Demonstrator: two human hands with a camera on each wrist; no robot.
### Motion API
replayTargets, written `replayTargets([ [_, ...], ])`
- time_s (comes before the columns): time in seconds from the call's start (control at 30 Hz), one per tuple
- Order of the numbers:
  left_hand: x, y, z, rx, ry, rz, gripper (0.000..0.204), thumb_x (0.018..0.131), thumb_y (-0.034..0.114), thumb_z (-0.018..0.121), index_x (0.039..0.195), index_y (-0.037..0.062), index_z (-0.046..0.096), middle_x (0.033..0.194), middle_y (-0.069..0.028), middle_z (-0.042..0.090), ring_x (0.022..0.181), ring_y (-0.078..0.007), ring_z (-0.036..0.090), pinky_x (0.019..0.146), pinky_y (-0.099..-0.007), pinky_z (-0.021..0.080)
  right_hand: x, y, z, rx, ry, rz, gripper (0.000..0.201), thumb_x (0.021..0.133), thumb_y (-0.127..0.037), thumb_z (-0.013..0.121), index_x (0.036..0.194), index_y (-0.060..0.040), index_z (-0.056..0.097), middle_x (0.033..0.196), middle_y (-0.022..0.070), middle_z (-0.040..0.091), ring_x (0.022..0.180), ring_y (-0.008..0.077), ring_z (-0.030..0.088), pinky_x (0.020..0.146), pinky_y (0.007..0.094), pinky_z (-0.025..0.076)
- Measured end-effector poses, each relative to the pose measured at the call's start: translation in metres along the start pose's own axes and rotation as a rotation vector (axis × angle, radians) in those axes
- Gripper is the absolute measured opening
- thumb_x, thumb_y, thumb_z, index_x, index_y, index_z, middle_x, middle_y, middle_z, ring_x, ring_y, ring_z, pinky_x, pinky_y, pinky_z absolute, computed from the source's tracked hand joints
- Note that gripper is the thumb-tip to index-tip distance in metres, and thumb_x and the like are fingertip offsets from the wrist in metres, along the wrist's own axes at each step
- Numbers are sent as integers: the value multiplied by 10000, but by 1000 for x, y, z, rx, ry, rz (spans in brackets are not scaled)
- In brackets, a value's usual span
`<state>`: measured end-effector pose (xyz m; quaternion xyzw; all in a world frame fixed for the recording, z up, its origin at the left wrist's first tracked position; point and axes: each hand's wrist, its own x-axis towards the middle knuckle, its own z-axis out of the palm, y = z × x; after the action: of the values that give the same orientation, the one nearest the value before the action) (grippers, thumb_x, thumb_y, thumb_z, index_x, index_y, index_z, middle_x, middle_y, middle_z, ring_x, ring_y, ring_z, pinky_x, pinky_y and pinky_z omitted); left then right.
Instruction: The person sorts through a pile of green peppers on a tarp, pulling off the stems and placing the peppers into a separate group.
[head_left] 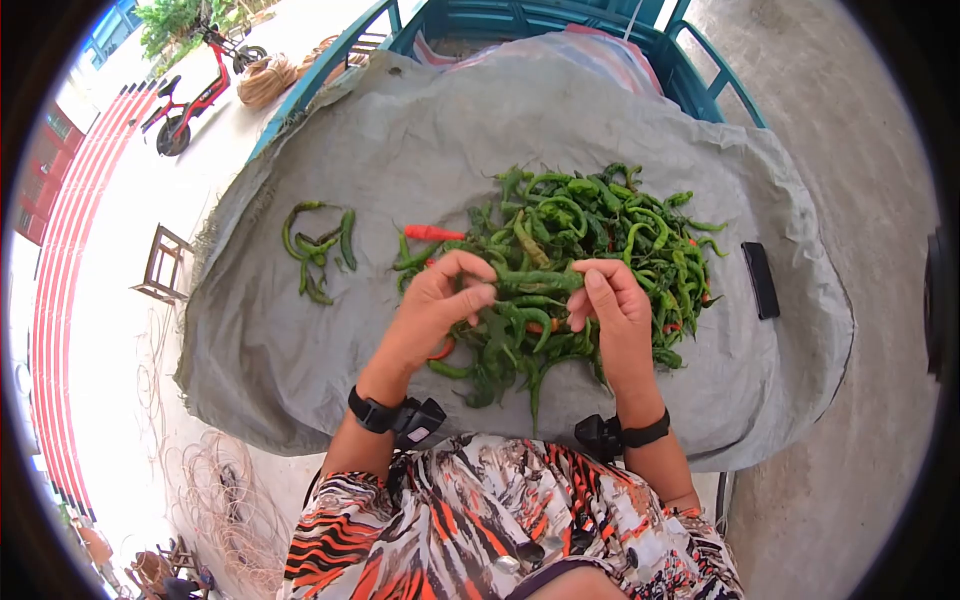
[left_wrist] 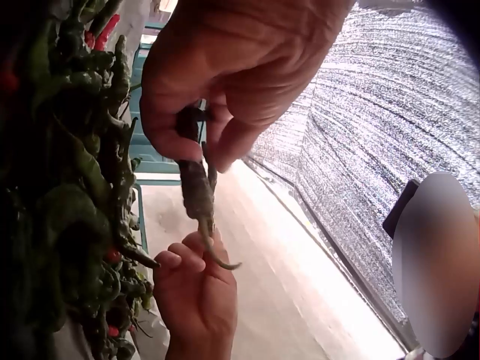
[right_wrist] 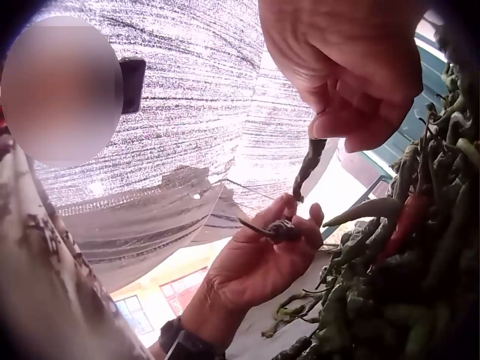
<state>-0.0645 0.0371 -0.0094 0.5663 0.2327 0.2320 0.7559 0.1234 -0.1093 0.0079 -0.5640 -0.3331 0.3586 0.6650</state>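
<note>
A big heap of green peppers (head_left: 600, 240) lies on a grey tarp (head_left: 300, 340) in front of me. Just above the heap, both hands hold one long green pepper (head_left: 537, 280) between them. My left hand (head_left: 470, 290) pinches one end and my right hand (head_left: 592, 292) pinches the other. In the left wrist view the left hand (left_wrist: 196, 127) grips the top of the dark wrinkled pepper (left_wrist: 196, 191), and the right hand (left_wrist: 196, 292) takes its lower end. The right wrist view shows the right hand (right_wrist: 330, 127) pinching the pepper (right_wrist: 307, 169) while the left hand (right_wrist: 289, 229) holds the stem end.
A small separate bunch of green peppers (head_left: 318, 250) lies on the tarp to the left, with a red pepper (head_left: 432, 233) near it. A black flat object (head_left: 760, 280) lies at the right. A teal cart frame (head_left: 700, 70) rims the back. A wooden stool (head_left: 163, 262) and a red scooter (head_left: 195, 100) stand on the ground at the left.
</note>
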Motion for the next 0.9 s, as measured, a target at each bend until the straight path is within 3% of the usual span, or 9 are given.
replayTargets([
  [0.1, -4, 8, -4, 5, 123, 147, 246, 897, -24, 544, 1130, 53, 567, 1079, -30, 592, 949, -92, 583, 717, -241, 482, 2, 2, -3, -15, 5, -18, 270, 1037, -181, 523, 1261, -37, 571, 896, 56, 672, 666, 75, 564, 642, 219, 464],
  [0.2, -14, 24, -6, -147, 138, 199, 311, 870, -61, 469, 1148, 47, 553, 1101, -42, 600, 980, -99, 580, 752, -249, 486, 2, -8, 15, 77, -117, -97, 399, 1030, -150, 513, 1409, -38, 457, 1032, 89, 677, 705, 84, 576, 671, 227, 487],
  [0.23, -16, 26, -8, -173, 116, 228, 284, 887, -55, 501, 1152, 30, 556, 1149, -70, 601, 994, -119, 594, 779, -268, 509, 1, -8, 16, 52, -197, -71, 513, 1022, -142, 512, 1495, -44, 339, 1127, 106, 661, 733, 91, 584, 695, 236, 500],
  [0.33, -21, 34, 7, 11, 167, 299, 259, 925, -40, 492, 1169, 24, 549, 1166, -71, 596, 1019, -125, 597, 808, -272, 515, -2, -3, 22, -38, -282, -49, 449, 1022, -152, 514, 1442, -25, 418, 1105, 120, 653, 728, 102, 595, 695, 238, 509],
  [0.47, -19, 24, 15, 103, 99, 320, 225, 980, -4, 478, 1192, 22, 547, 1185, -73, 594, 1042, -138, 600, 832, -280, 523, -6, 1, 21, -149, -443, 83, 365, 1025, -186, 525, 1347, -15, 505, 1016, 104, 672, 736, 103, 599, 678, 238, 499],
  [0.57, -15, 18, 19, 65, 59, 313, 212, 1016, 34, 467, 1214, 20, 540, 1218, -85, 598, 1074, -157, 608, 847, -289, 528, -14, 0, 22, -167, -371, 67, 343, 1028, -199, 521, 1317, -13, 529, 956, 92, 679, 720, 100, 600, 673, 235, 495],
  [0.67, -12, 16, 23, -41, 49, 300, 216, 1040, 72, 448, 1233, 18, 530, 1248, -98, 603, 1100, -176, 615, 862, -299, 531, -17, 0, 22, 62, -302, 53, 286, 1017, -179, 549, 1259, -31, 585, 914, 50, 686, 694, 77, 585, 659, 228, 482],
  [0.9, -10, 9, 21, -135, 93, 299, 223, 1055, 104, 431, 1235, 19, 529, 1211, -104, 626, 1077, -178, 626, 860, -312, 531, -17, 1, 15, -138, -154, -6, 237, 1034, -131, 491, 1224, -33, 593, 891, 50, 681, 666, 75, 573, 639, 221, 469],
])
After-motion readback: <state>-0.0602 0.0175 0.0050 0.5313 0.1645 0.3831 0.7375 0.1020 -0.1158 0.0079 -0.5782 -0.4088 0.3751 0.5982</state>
